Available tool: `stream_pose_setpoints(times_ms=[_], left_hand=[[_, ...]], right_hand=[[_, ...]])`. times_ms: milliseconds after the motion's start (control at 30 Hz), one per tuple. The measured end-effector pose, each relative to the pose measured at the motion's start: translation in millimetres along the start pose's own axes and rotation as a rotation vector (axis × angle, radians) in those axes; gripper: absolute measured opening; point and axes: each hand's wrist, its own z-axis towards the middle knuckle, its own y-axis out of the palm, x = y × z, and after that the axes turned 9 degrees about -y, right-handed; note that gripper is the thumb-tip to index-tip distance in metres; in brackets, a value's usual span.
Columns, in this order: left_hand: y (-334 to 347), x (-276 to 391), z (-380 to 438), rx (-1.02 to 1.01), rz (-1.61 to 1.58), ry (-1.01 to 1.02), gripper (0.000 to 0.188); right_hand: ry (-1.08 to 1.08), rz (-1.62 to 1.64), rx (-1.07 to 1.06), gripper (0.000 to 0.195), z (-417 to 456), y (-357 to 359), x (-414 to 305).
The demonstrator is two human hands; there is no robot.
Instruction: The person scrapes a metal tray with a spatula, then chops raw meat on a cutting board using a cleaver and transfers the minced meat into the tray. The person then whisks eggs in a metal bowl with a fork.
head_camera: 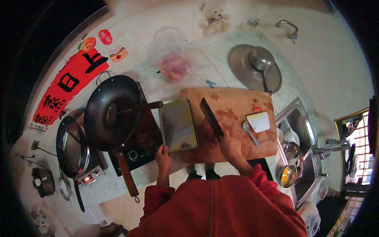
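Note:
My left hand grips the lower left edge of a rectangular metal tray, whose right edge lies at or over the left side of a wooden cutting board. In my right hand is a cleaver, its dark blade angled up and left over the board. Reddish chopped meat lies under and beside the blade. Farther right on the board are a white spoon and a clear box with a white piece and a red part.
A black wok stands on the left cooktop, a lidded frying pan beyond it. Behind the board are a bagged pink item, a blue clip and a metal lid with a ladle. Bowls stand by the sink at right.

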Motion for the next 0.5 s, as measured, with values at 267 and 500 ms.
stream_pose_setpoints(times_ms=[267, 500], left_hand=[[-5.2, -11.2, -0.7, 0.027, 0.043, 0.010, 0.026], [-8.1, -12.8, -6.0, 0.059, 0.100, 0.055, 0.026]], right_hand=[[-0.014, -0.010, -0.031, 0.024, 14.4, -1.3, -12.3], [-0.043, -0.043, -0.043, 0.025, 7.3, 2.9, -16.8]])
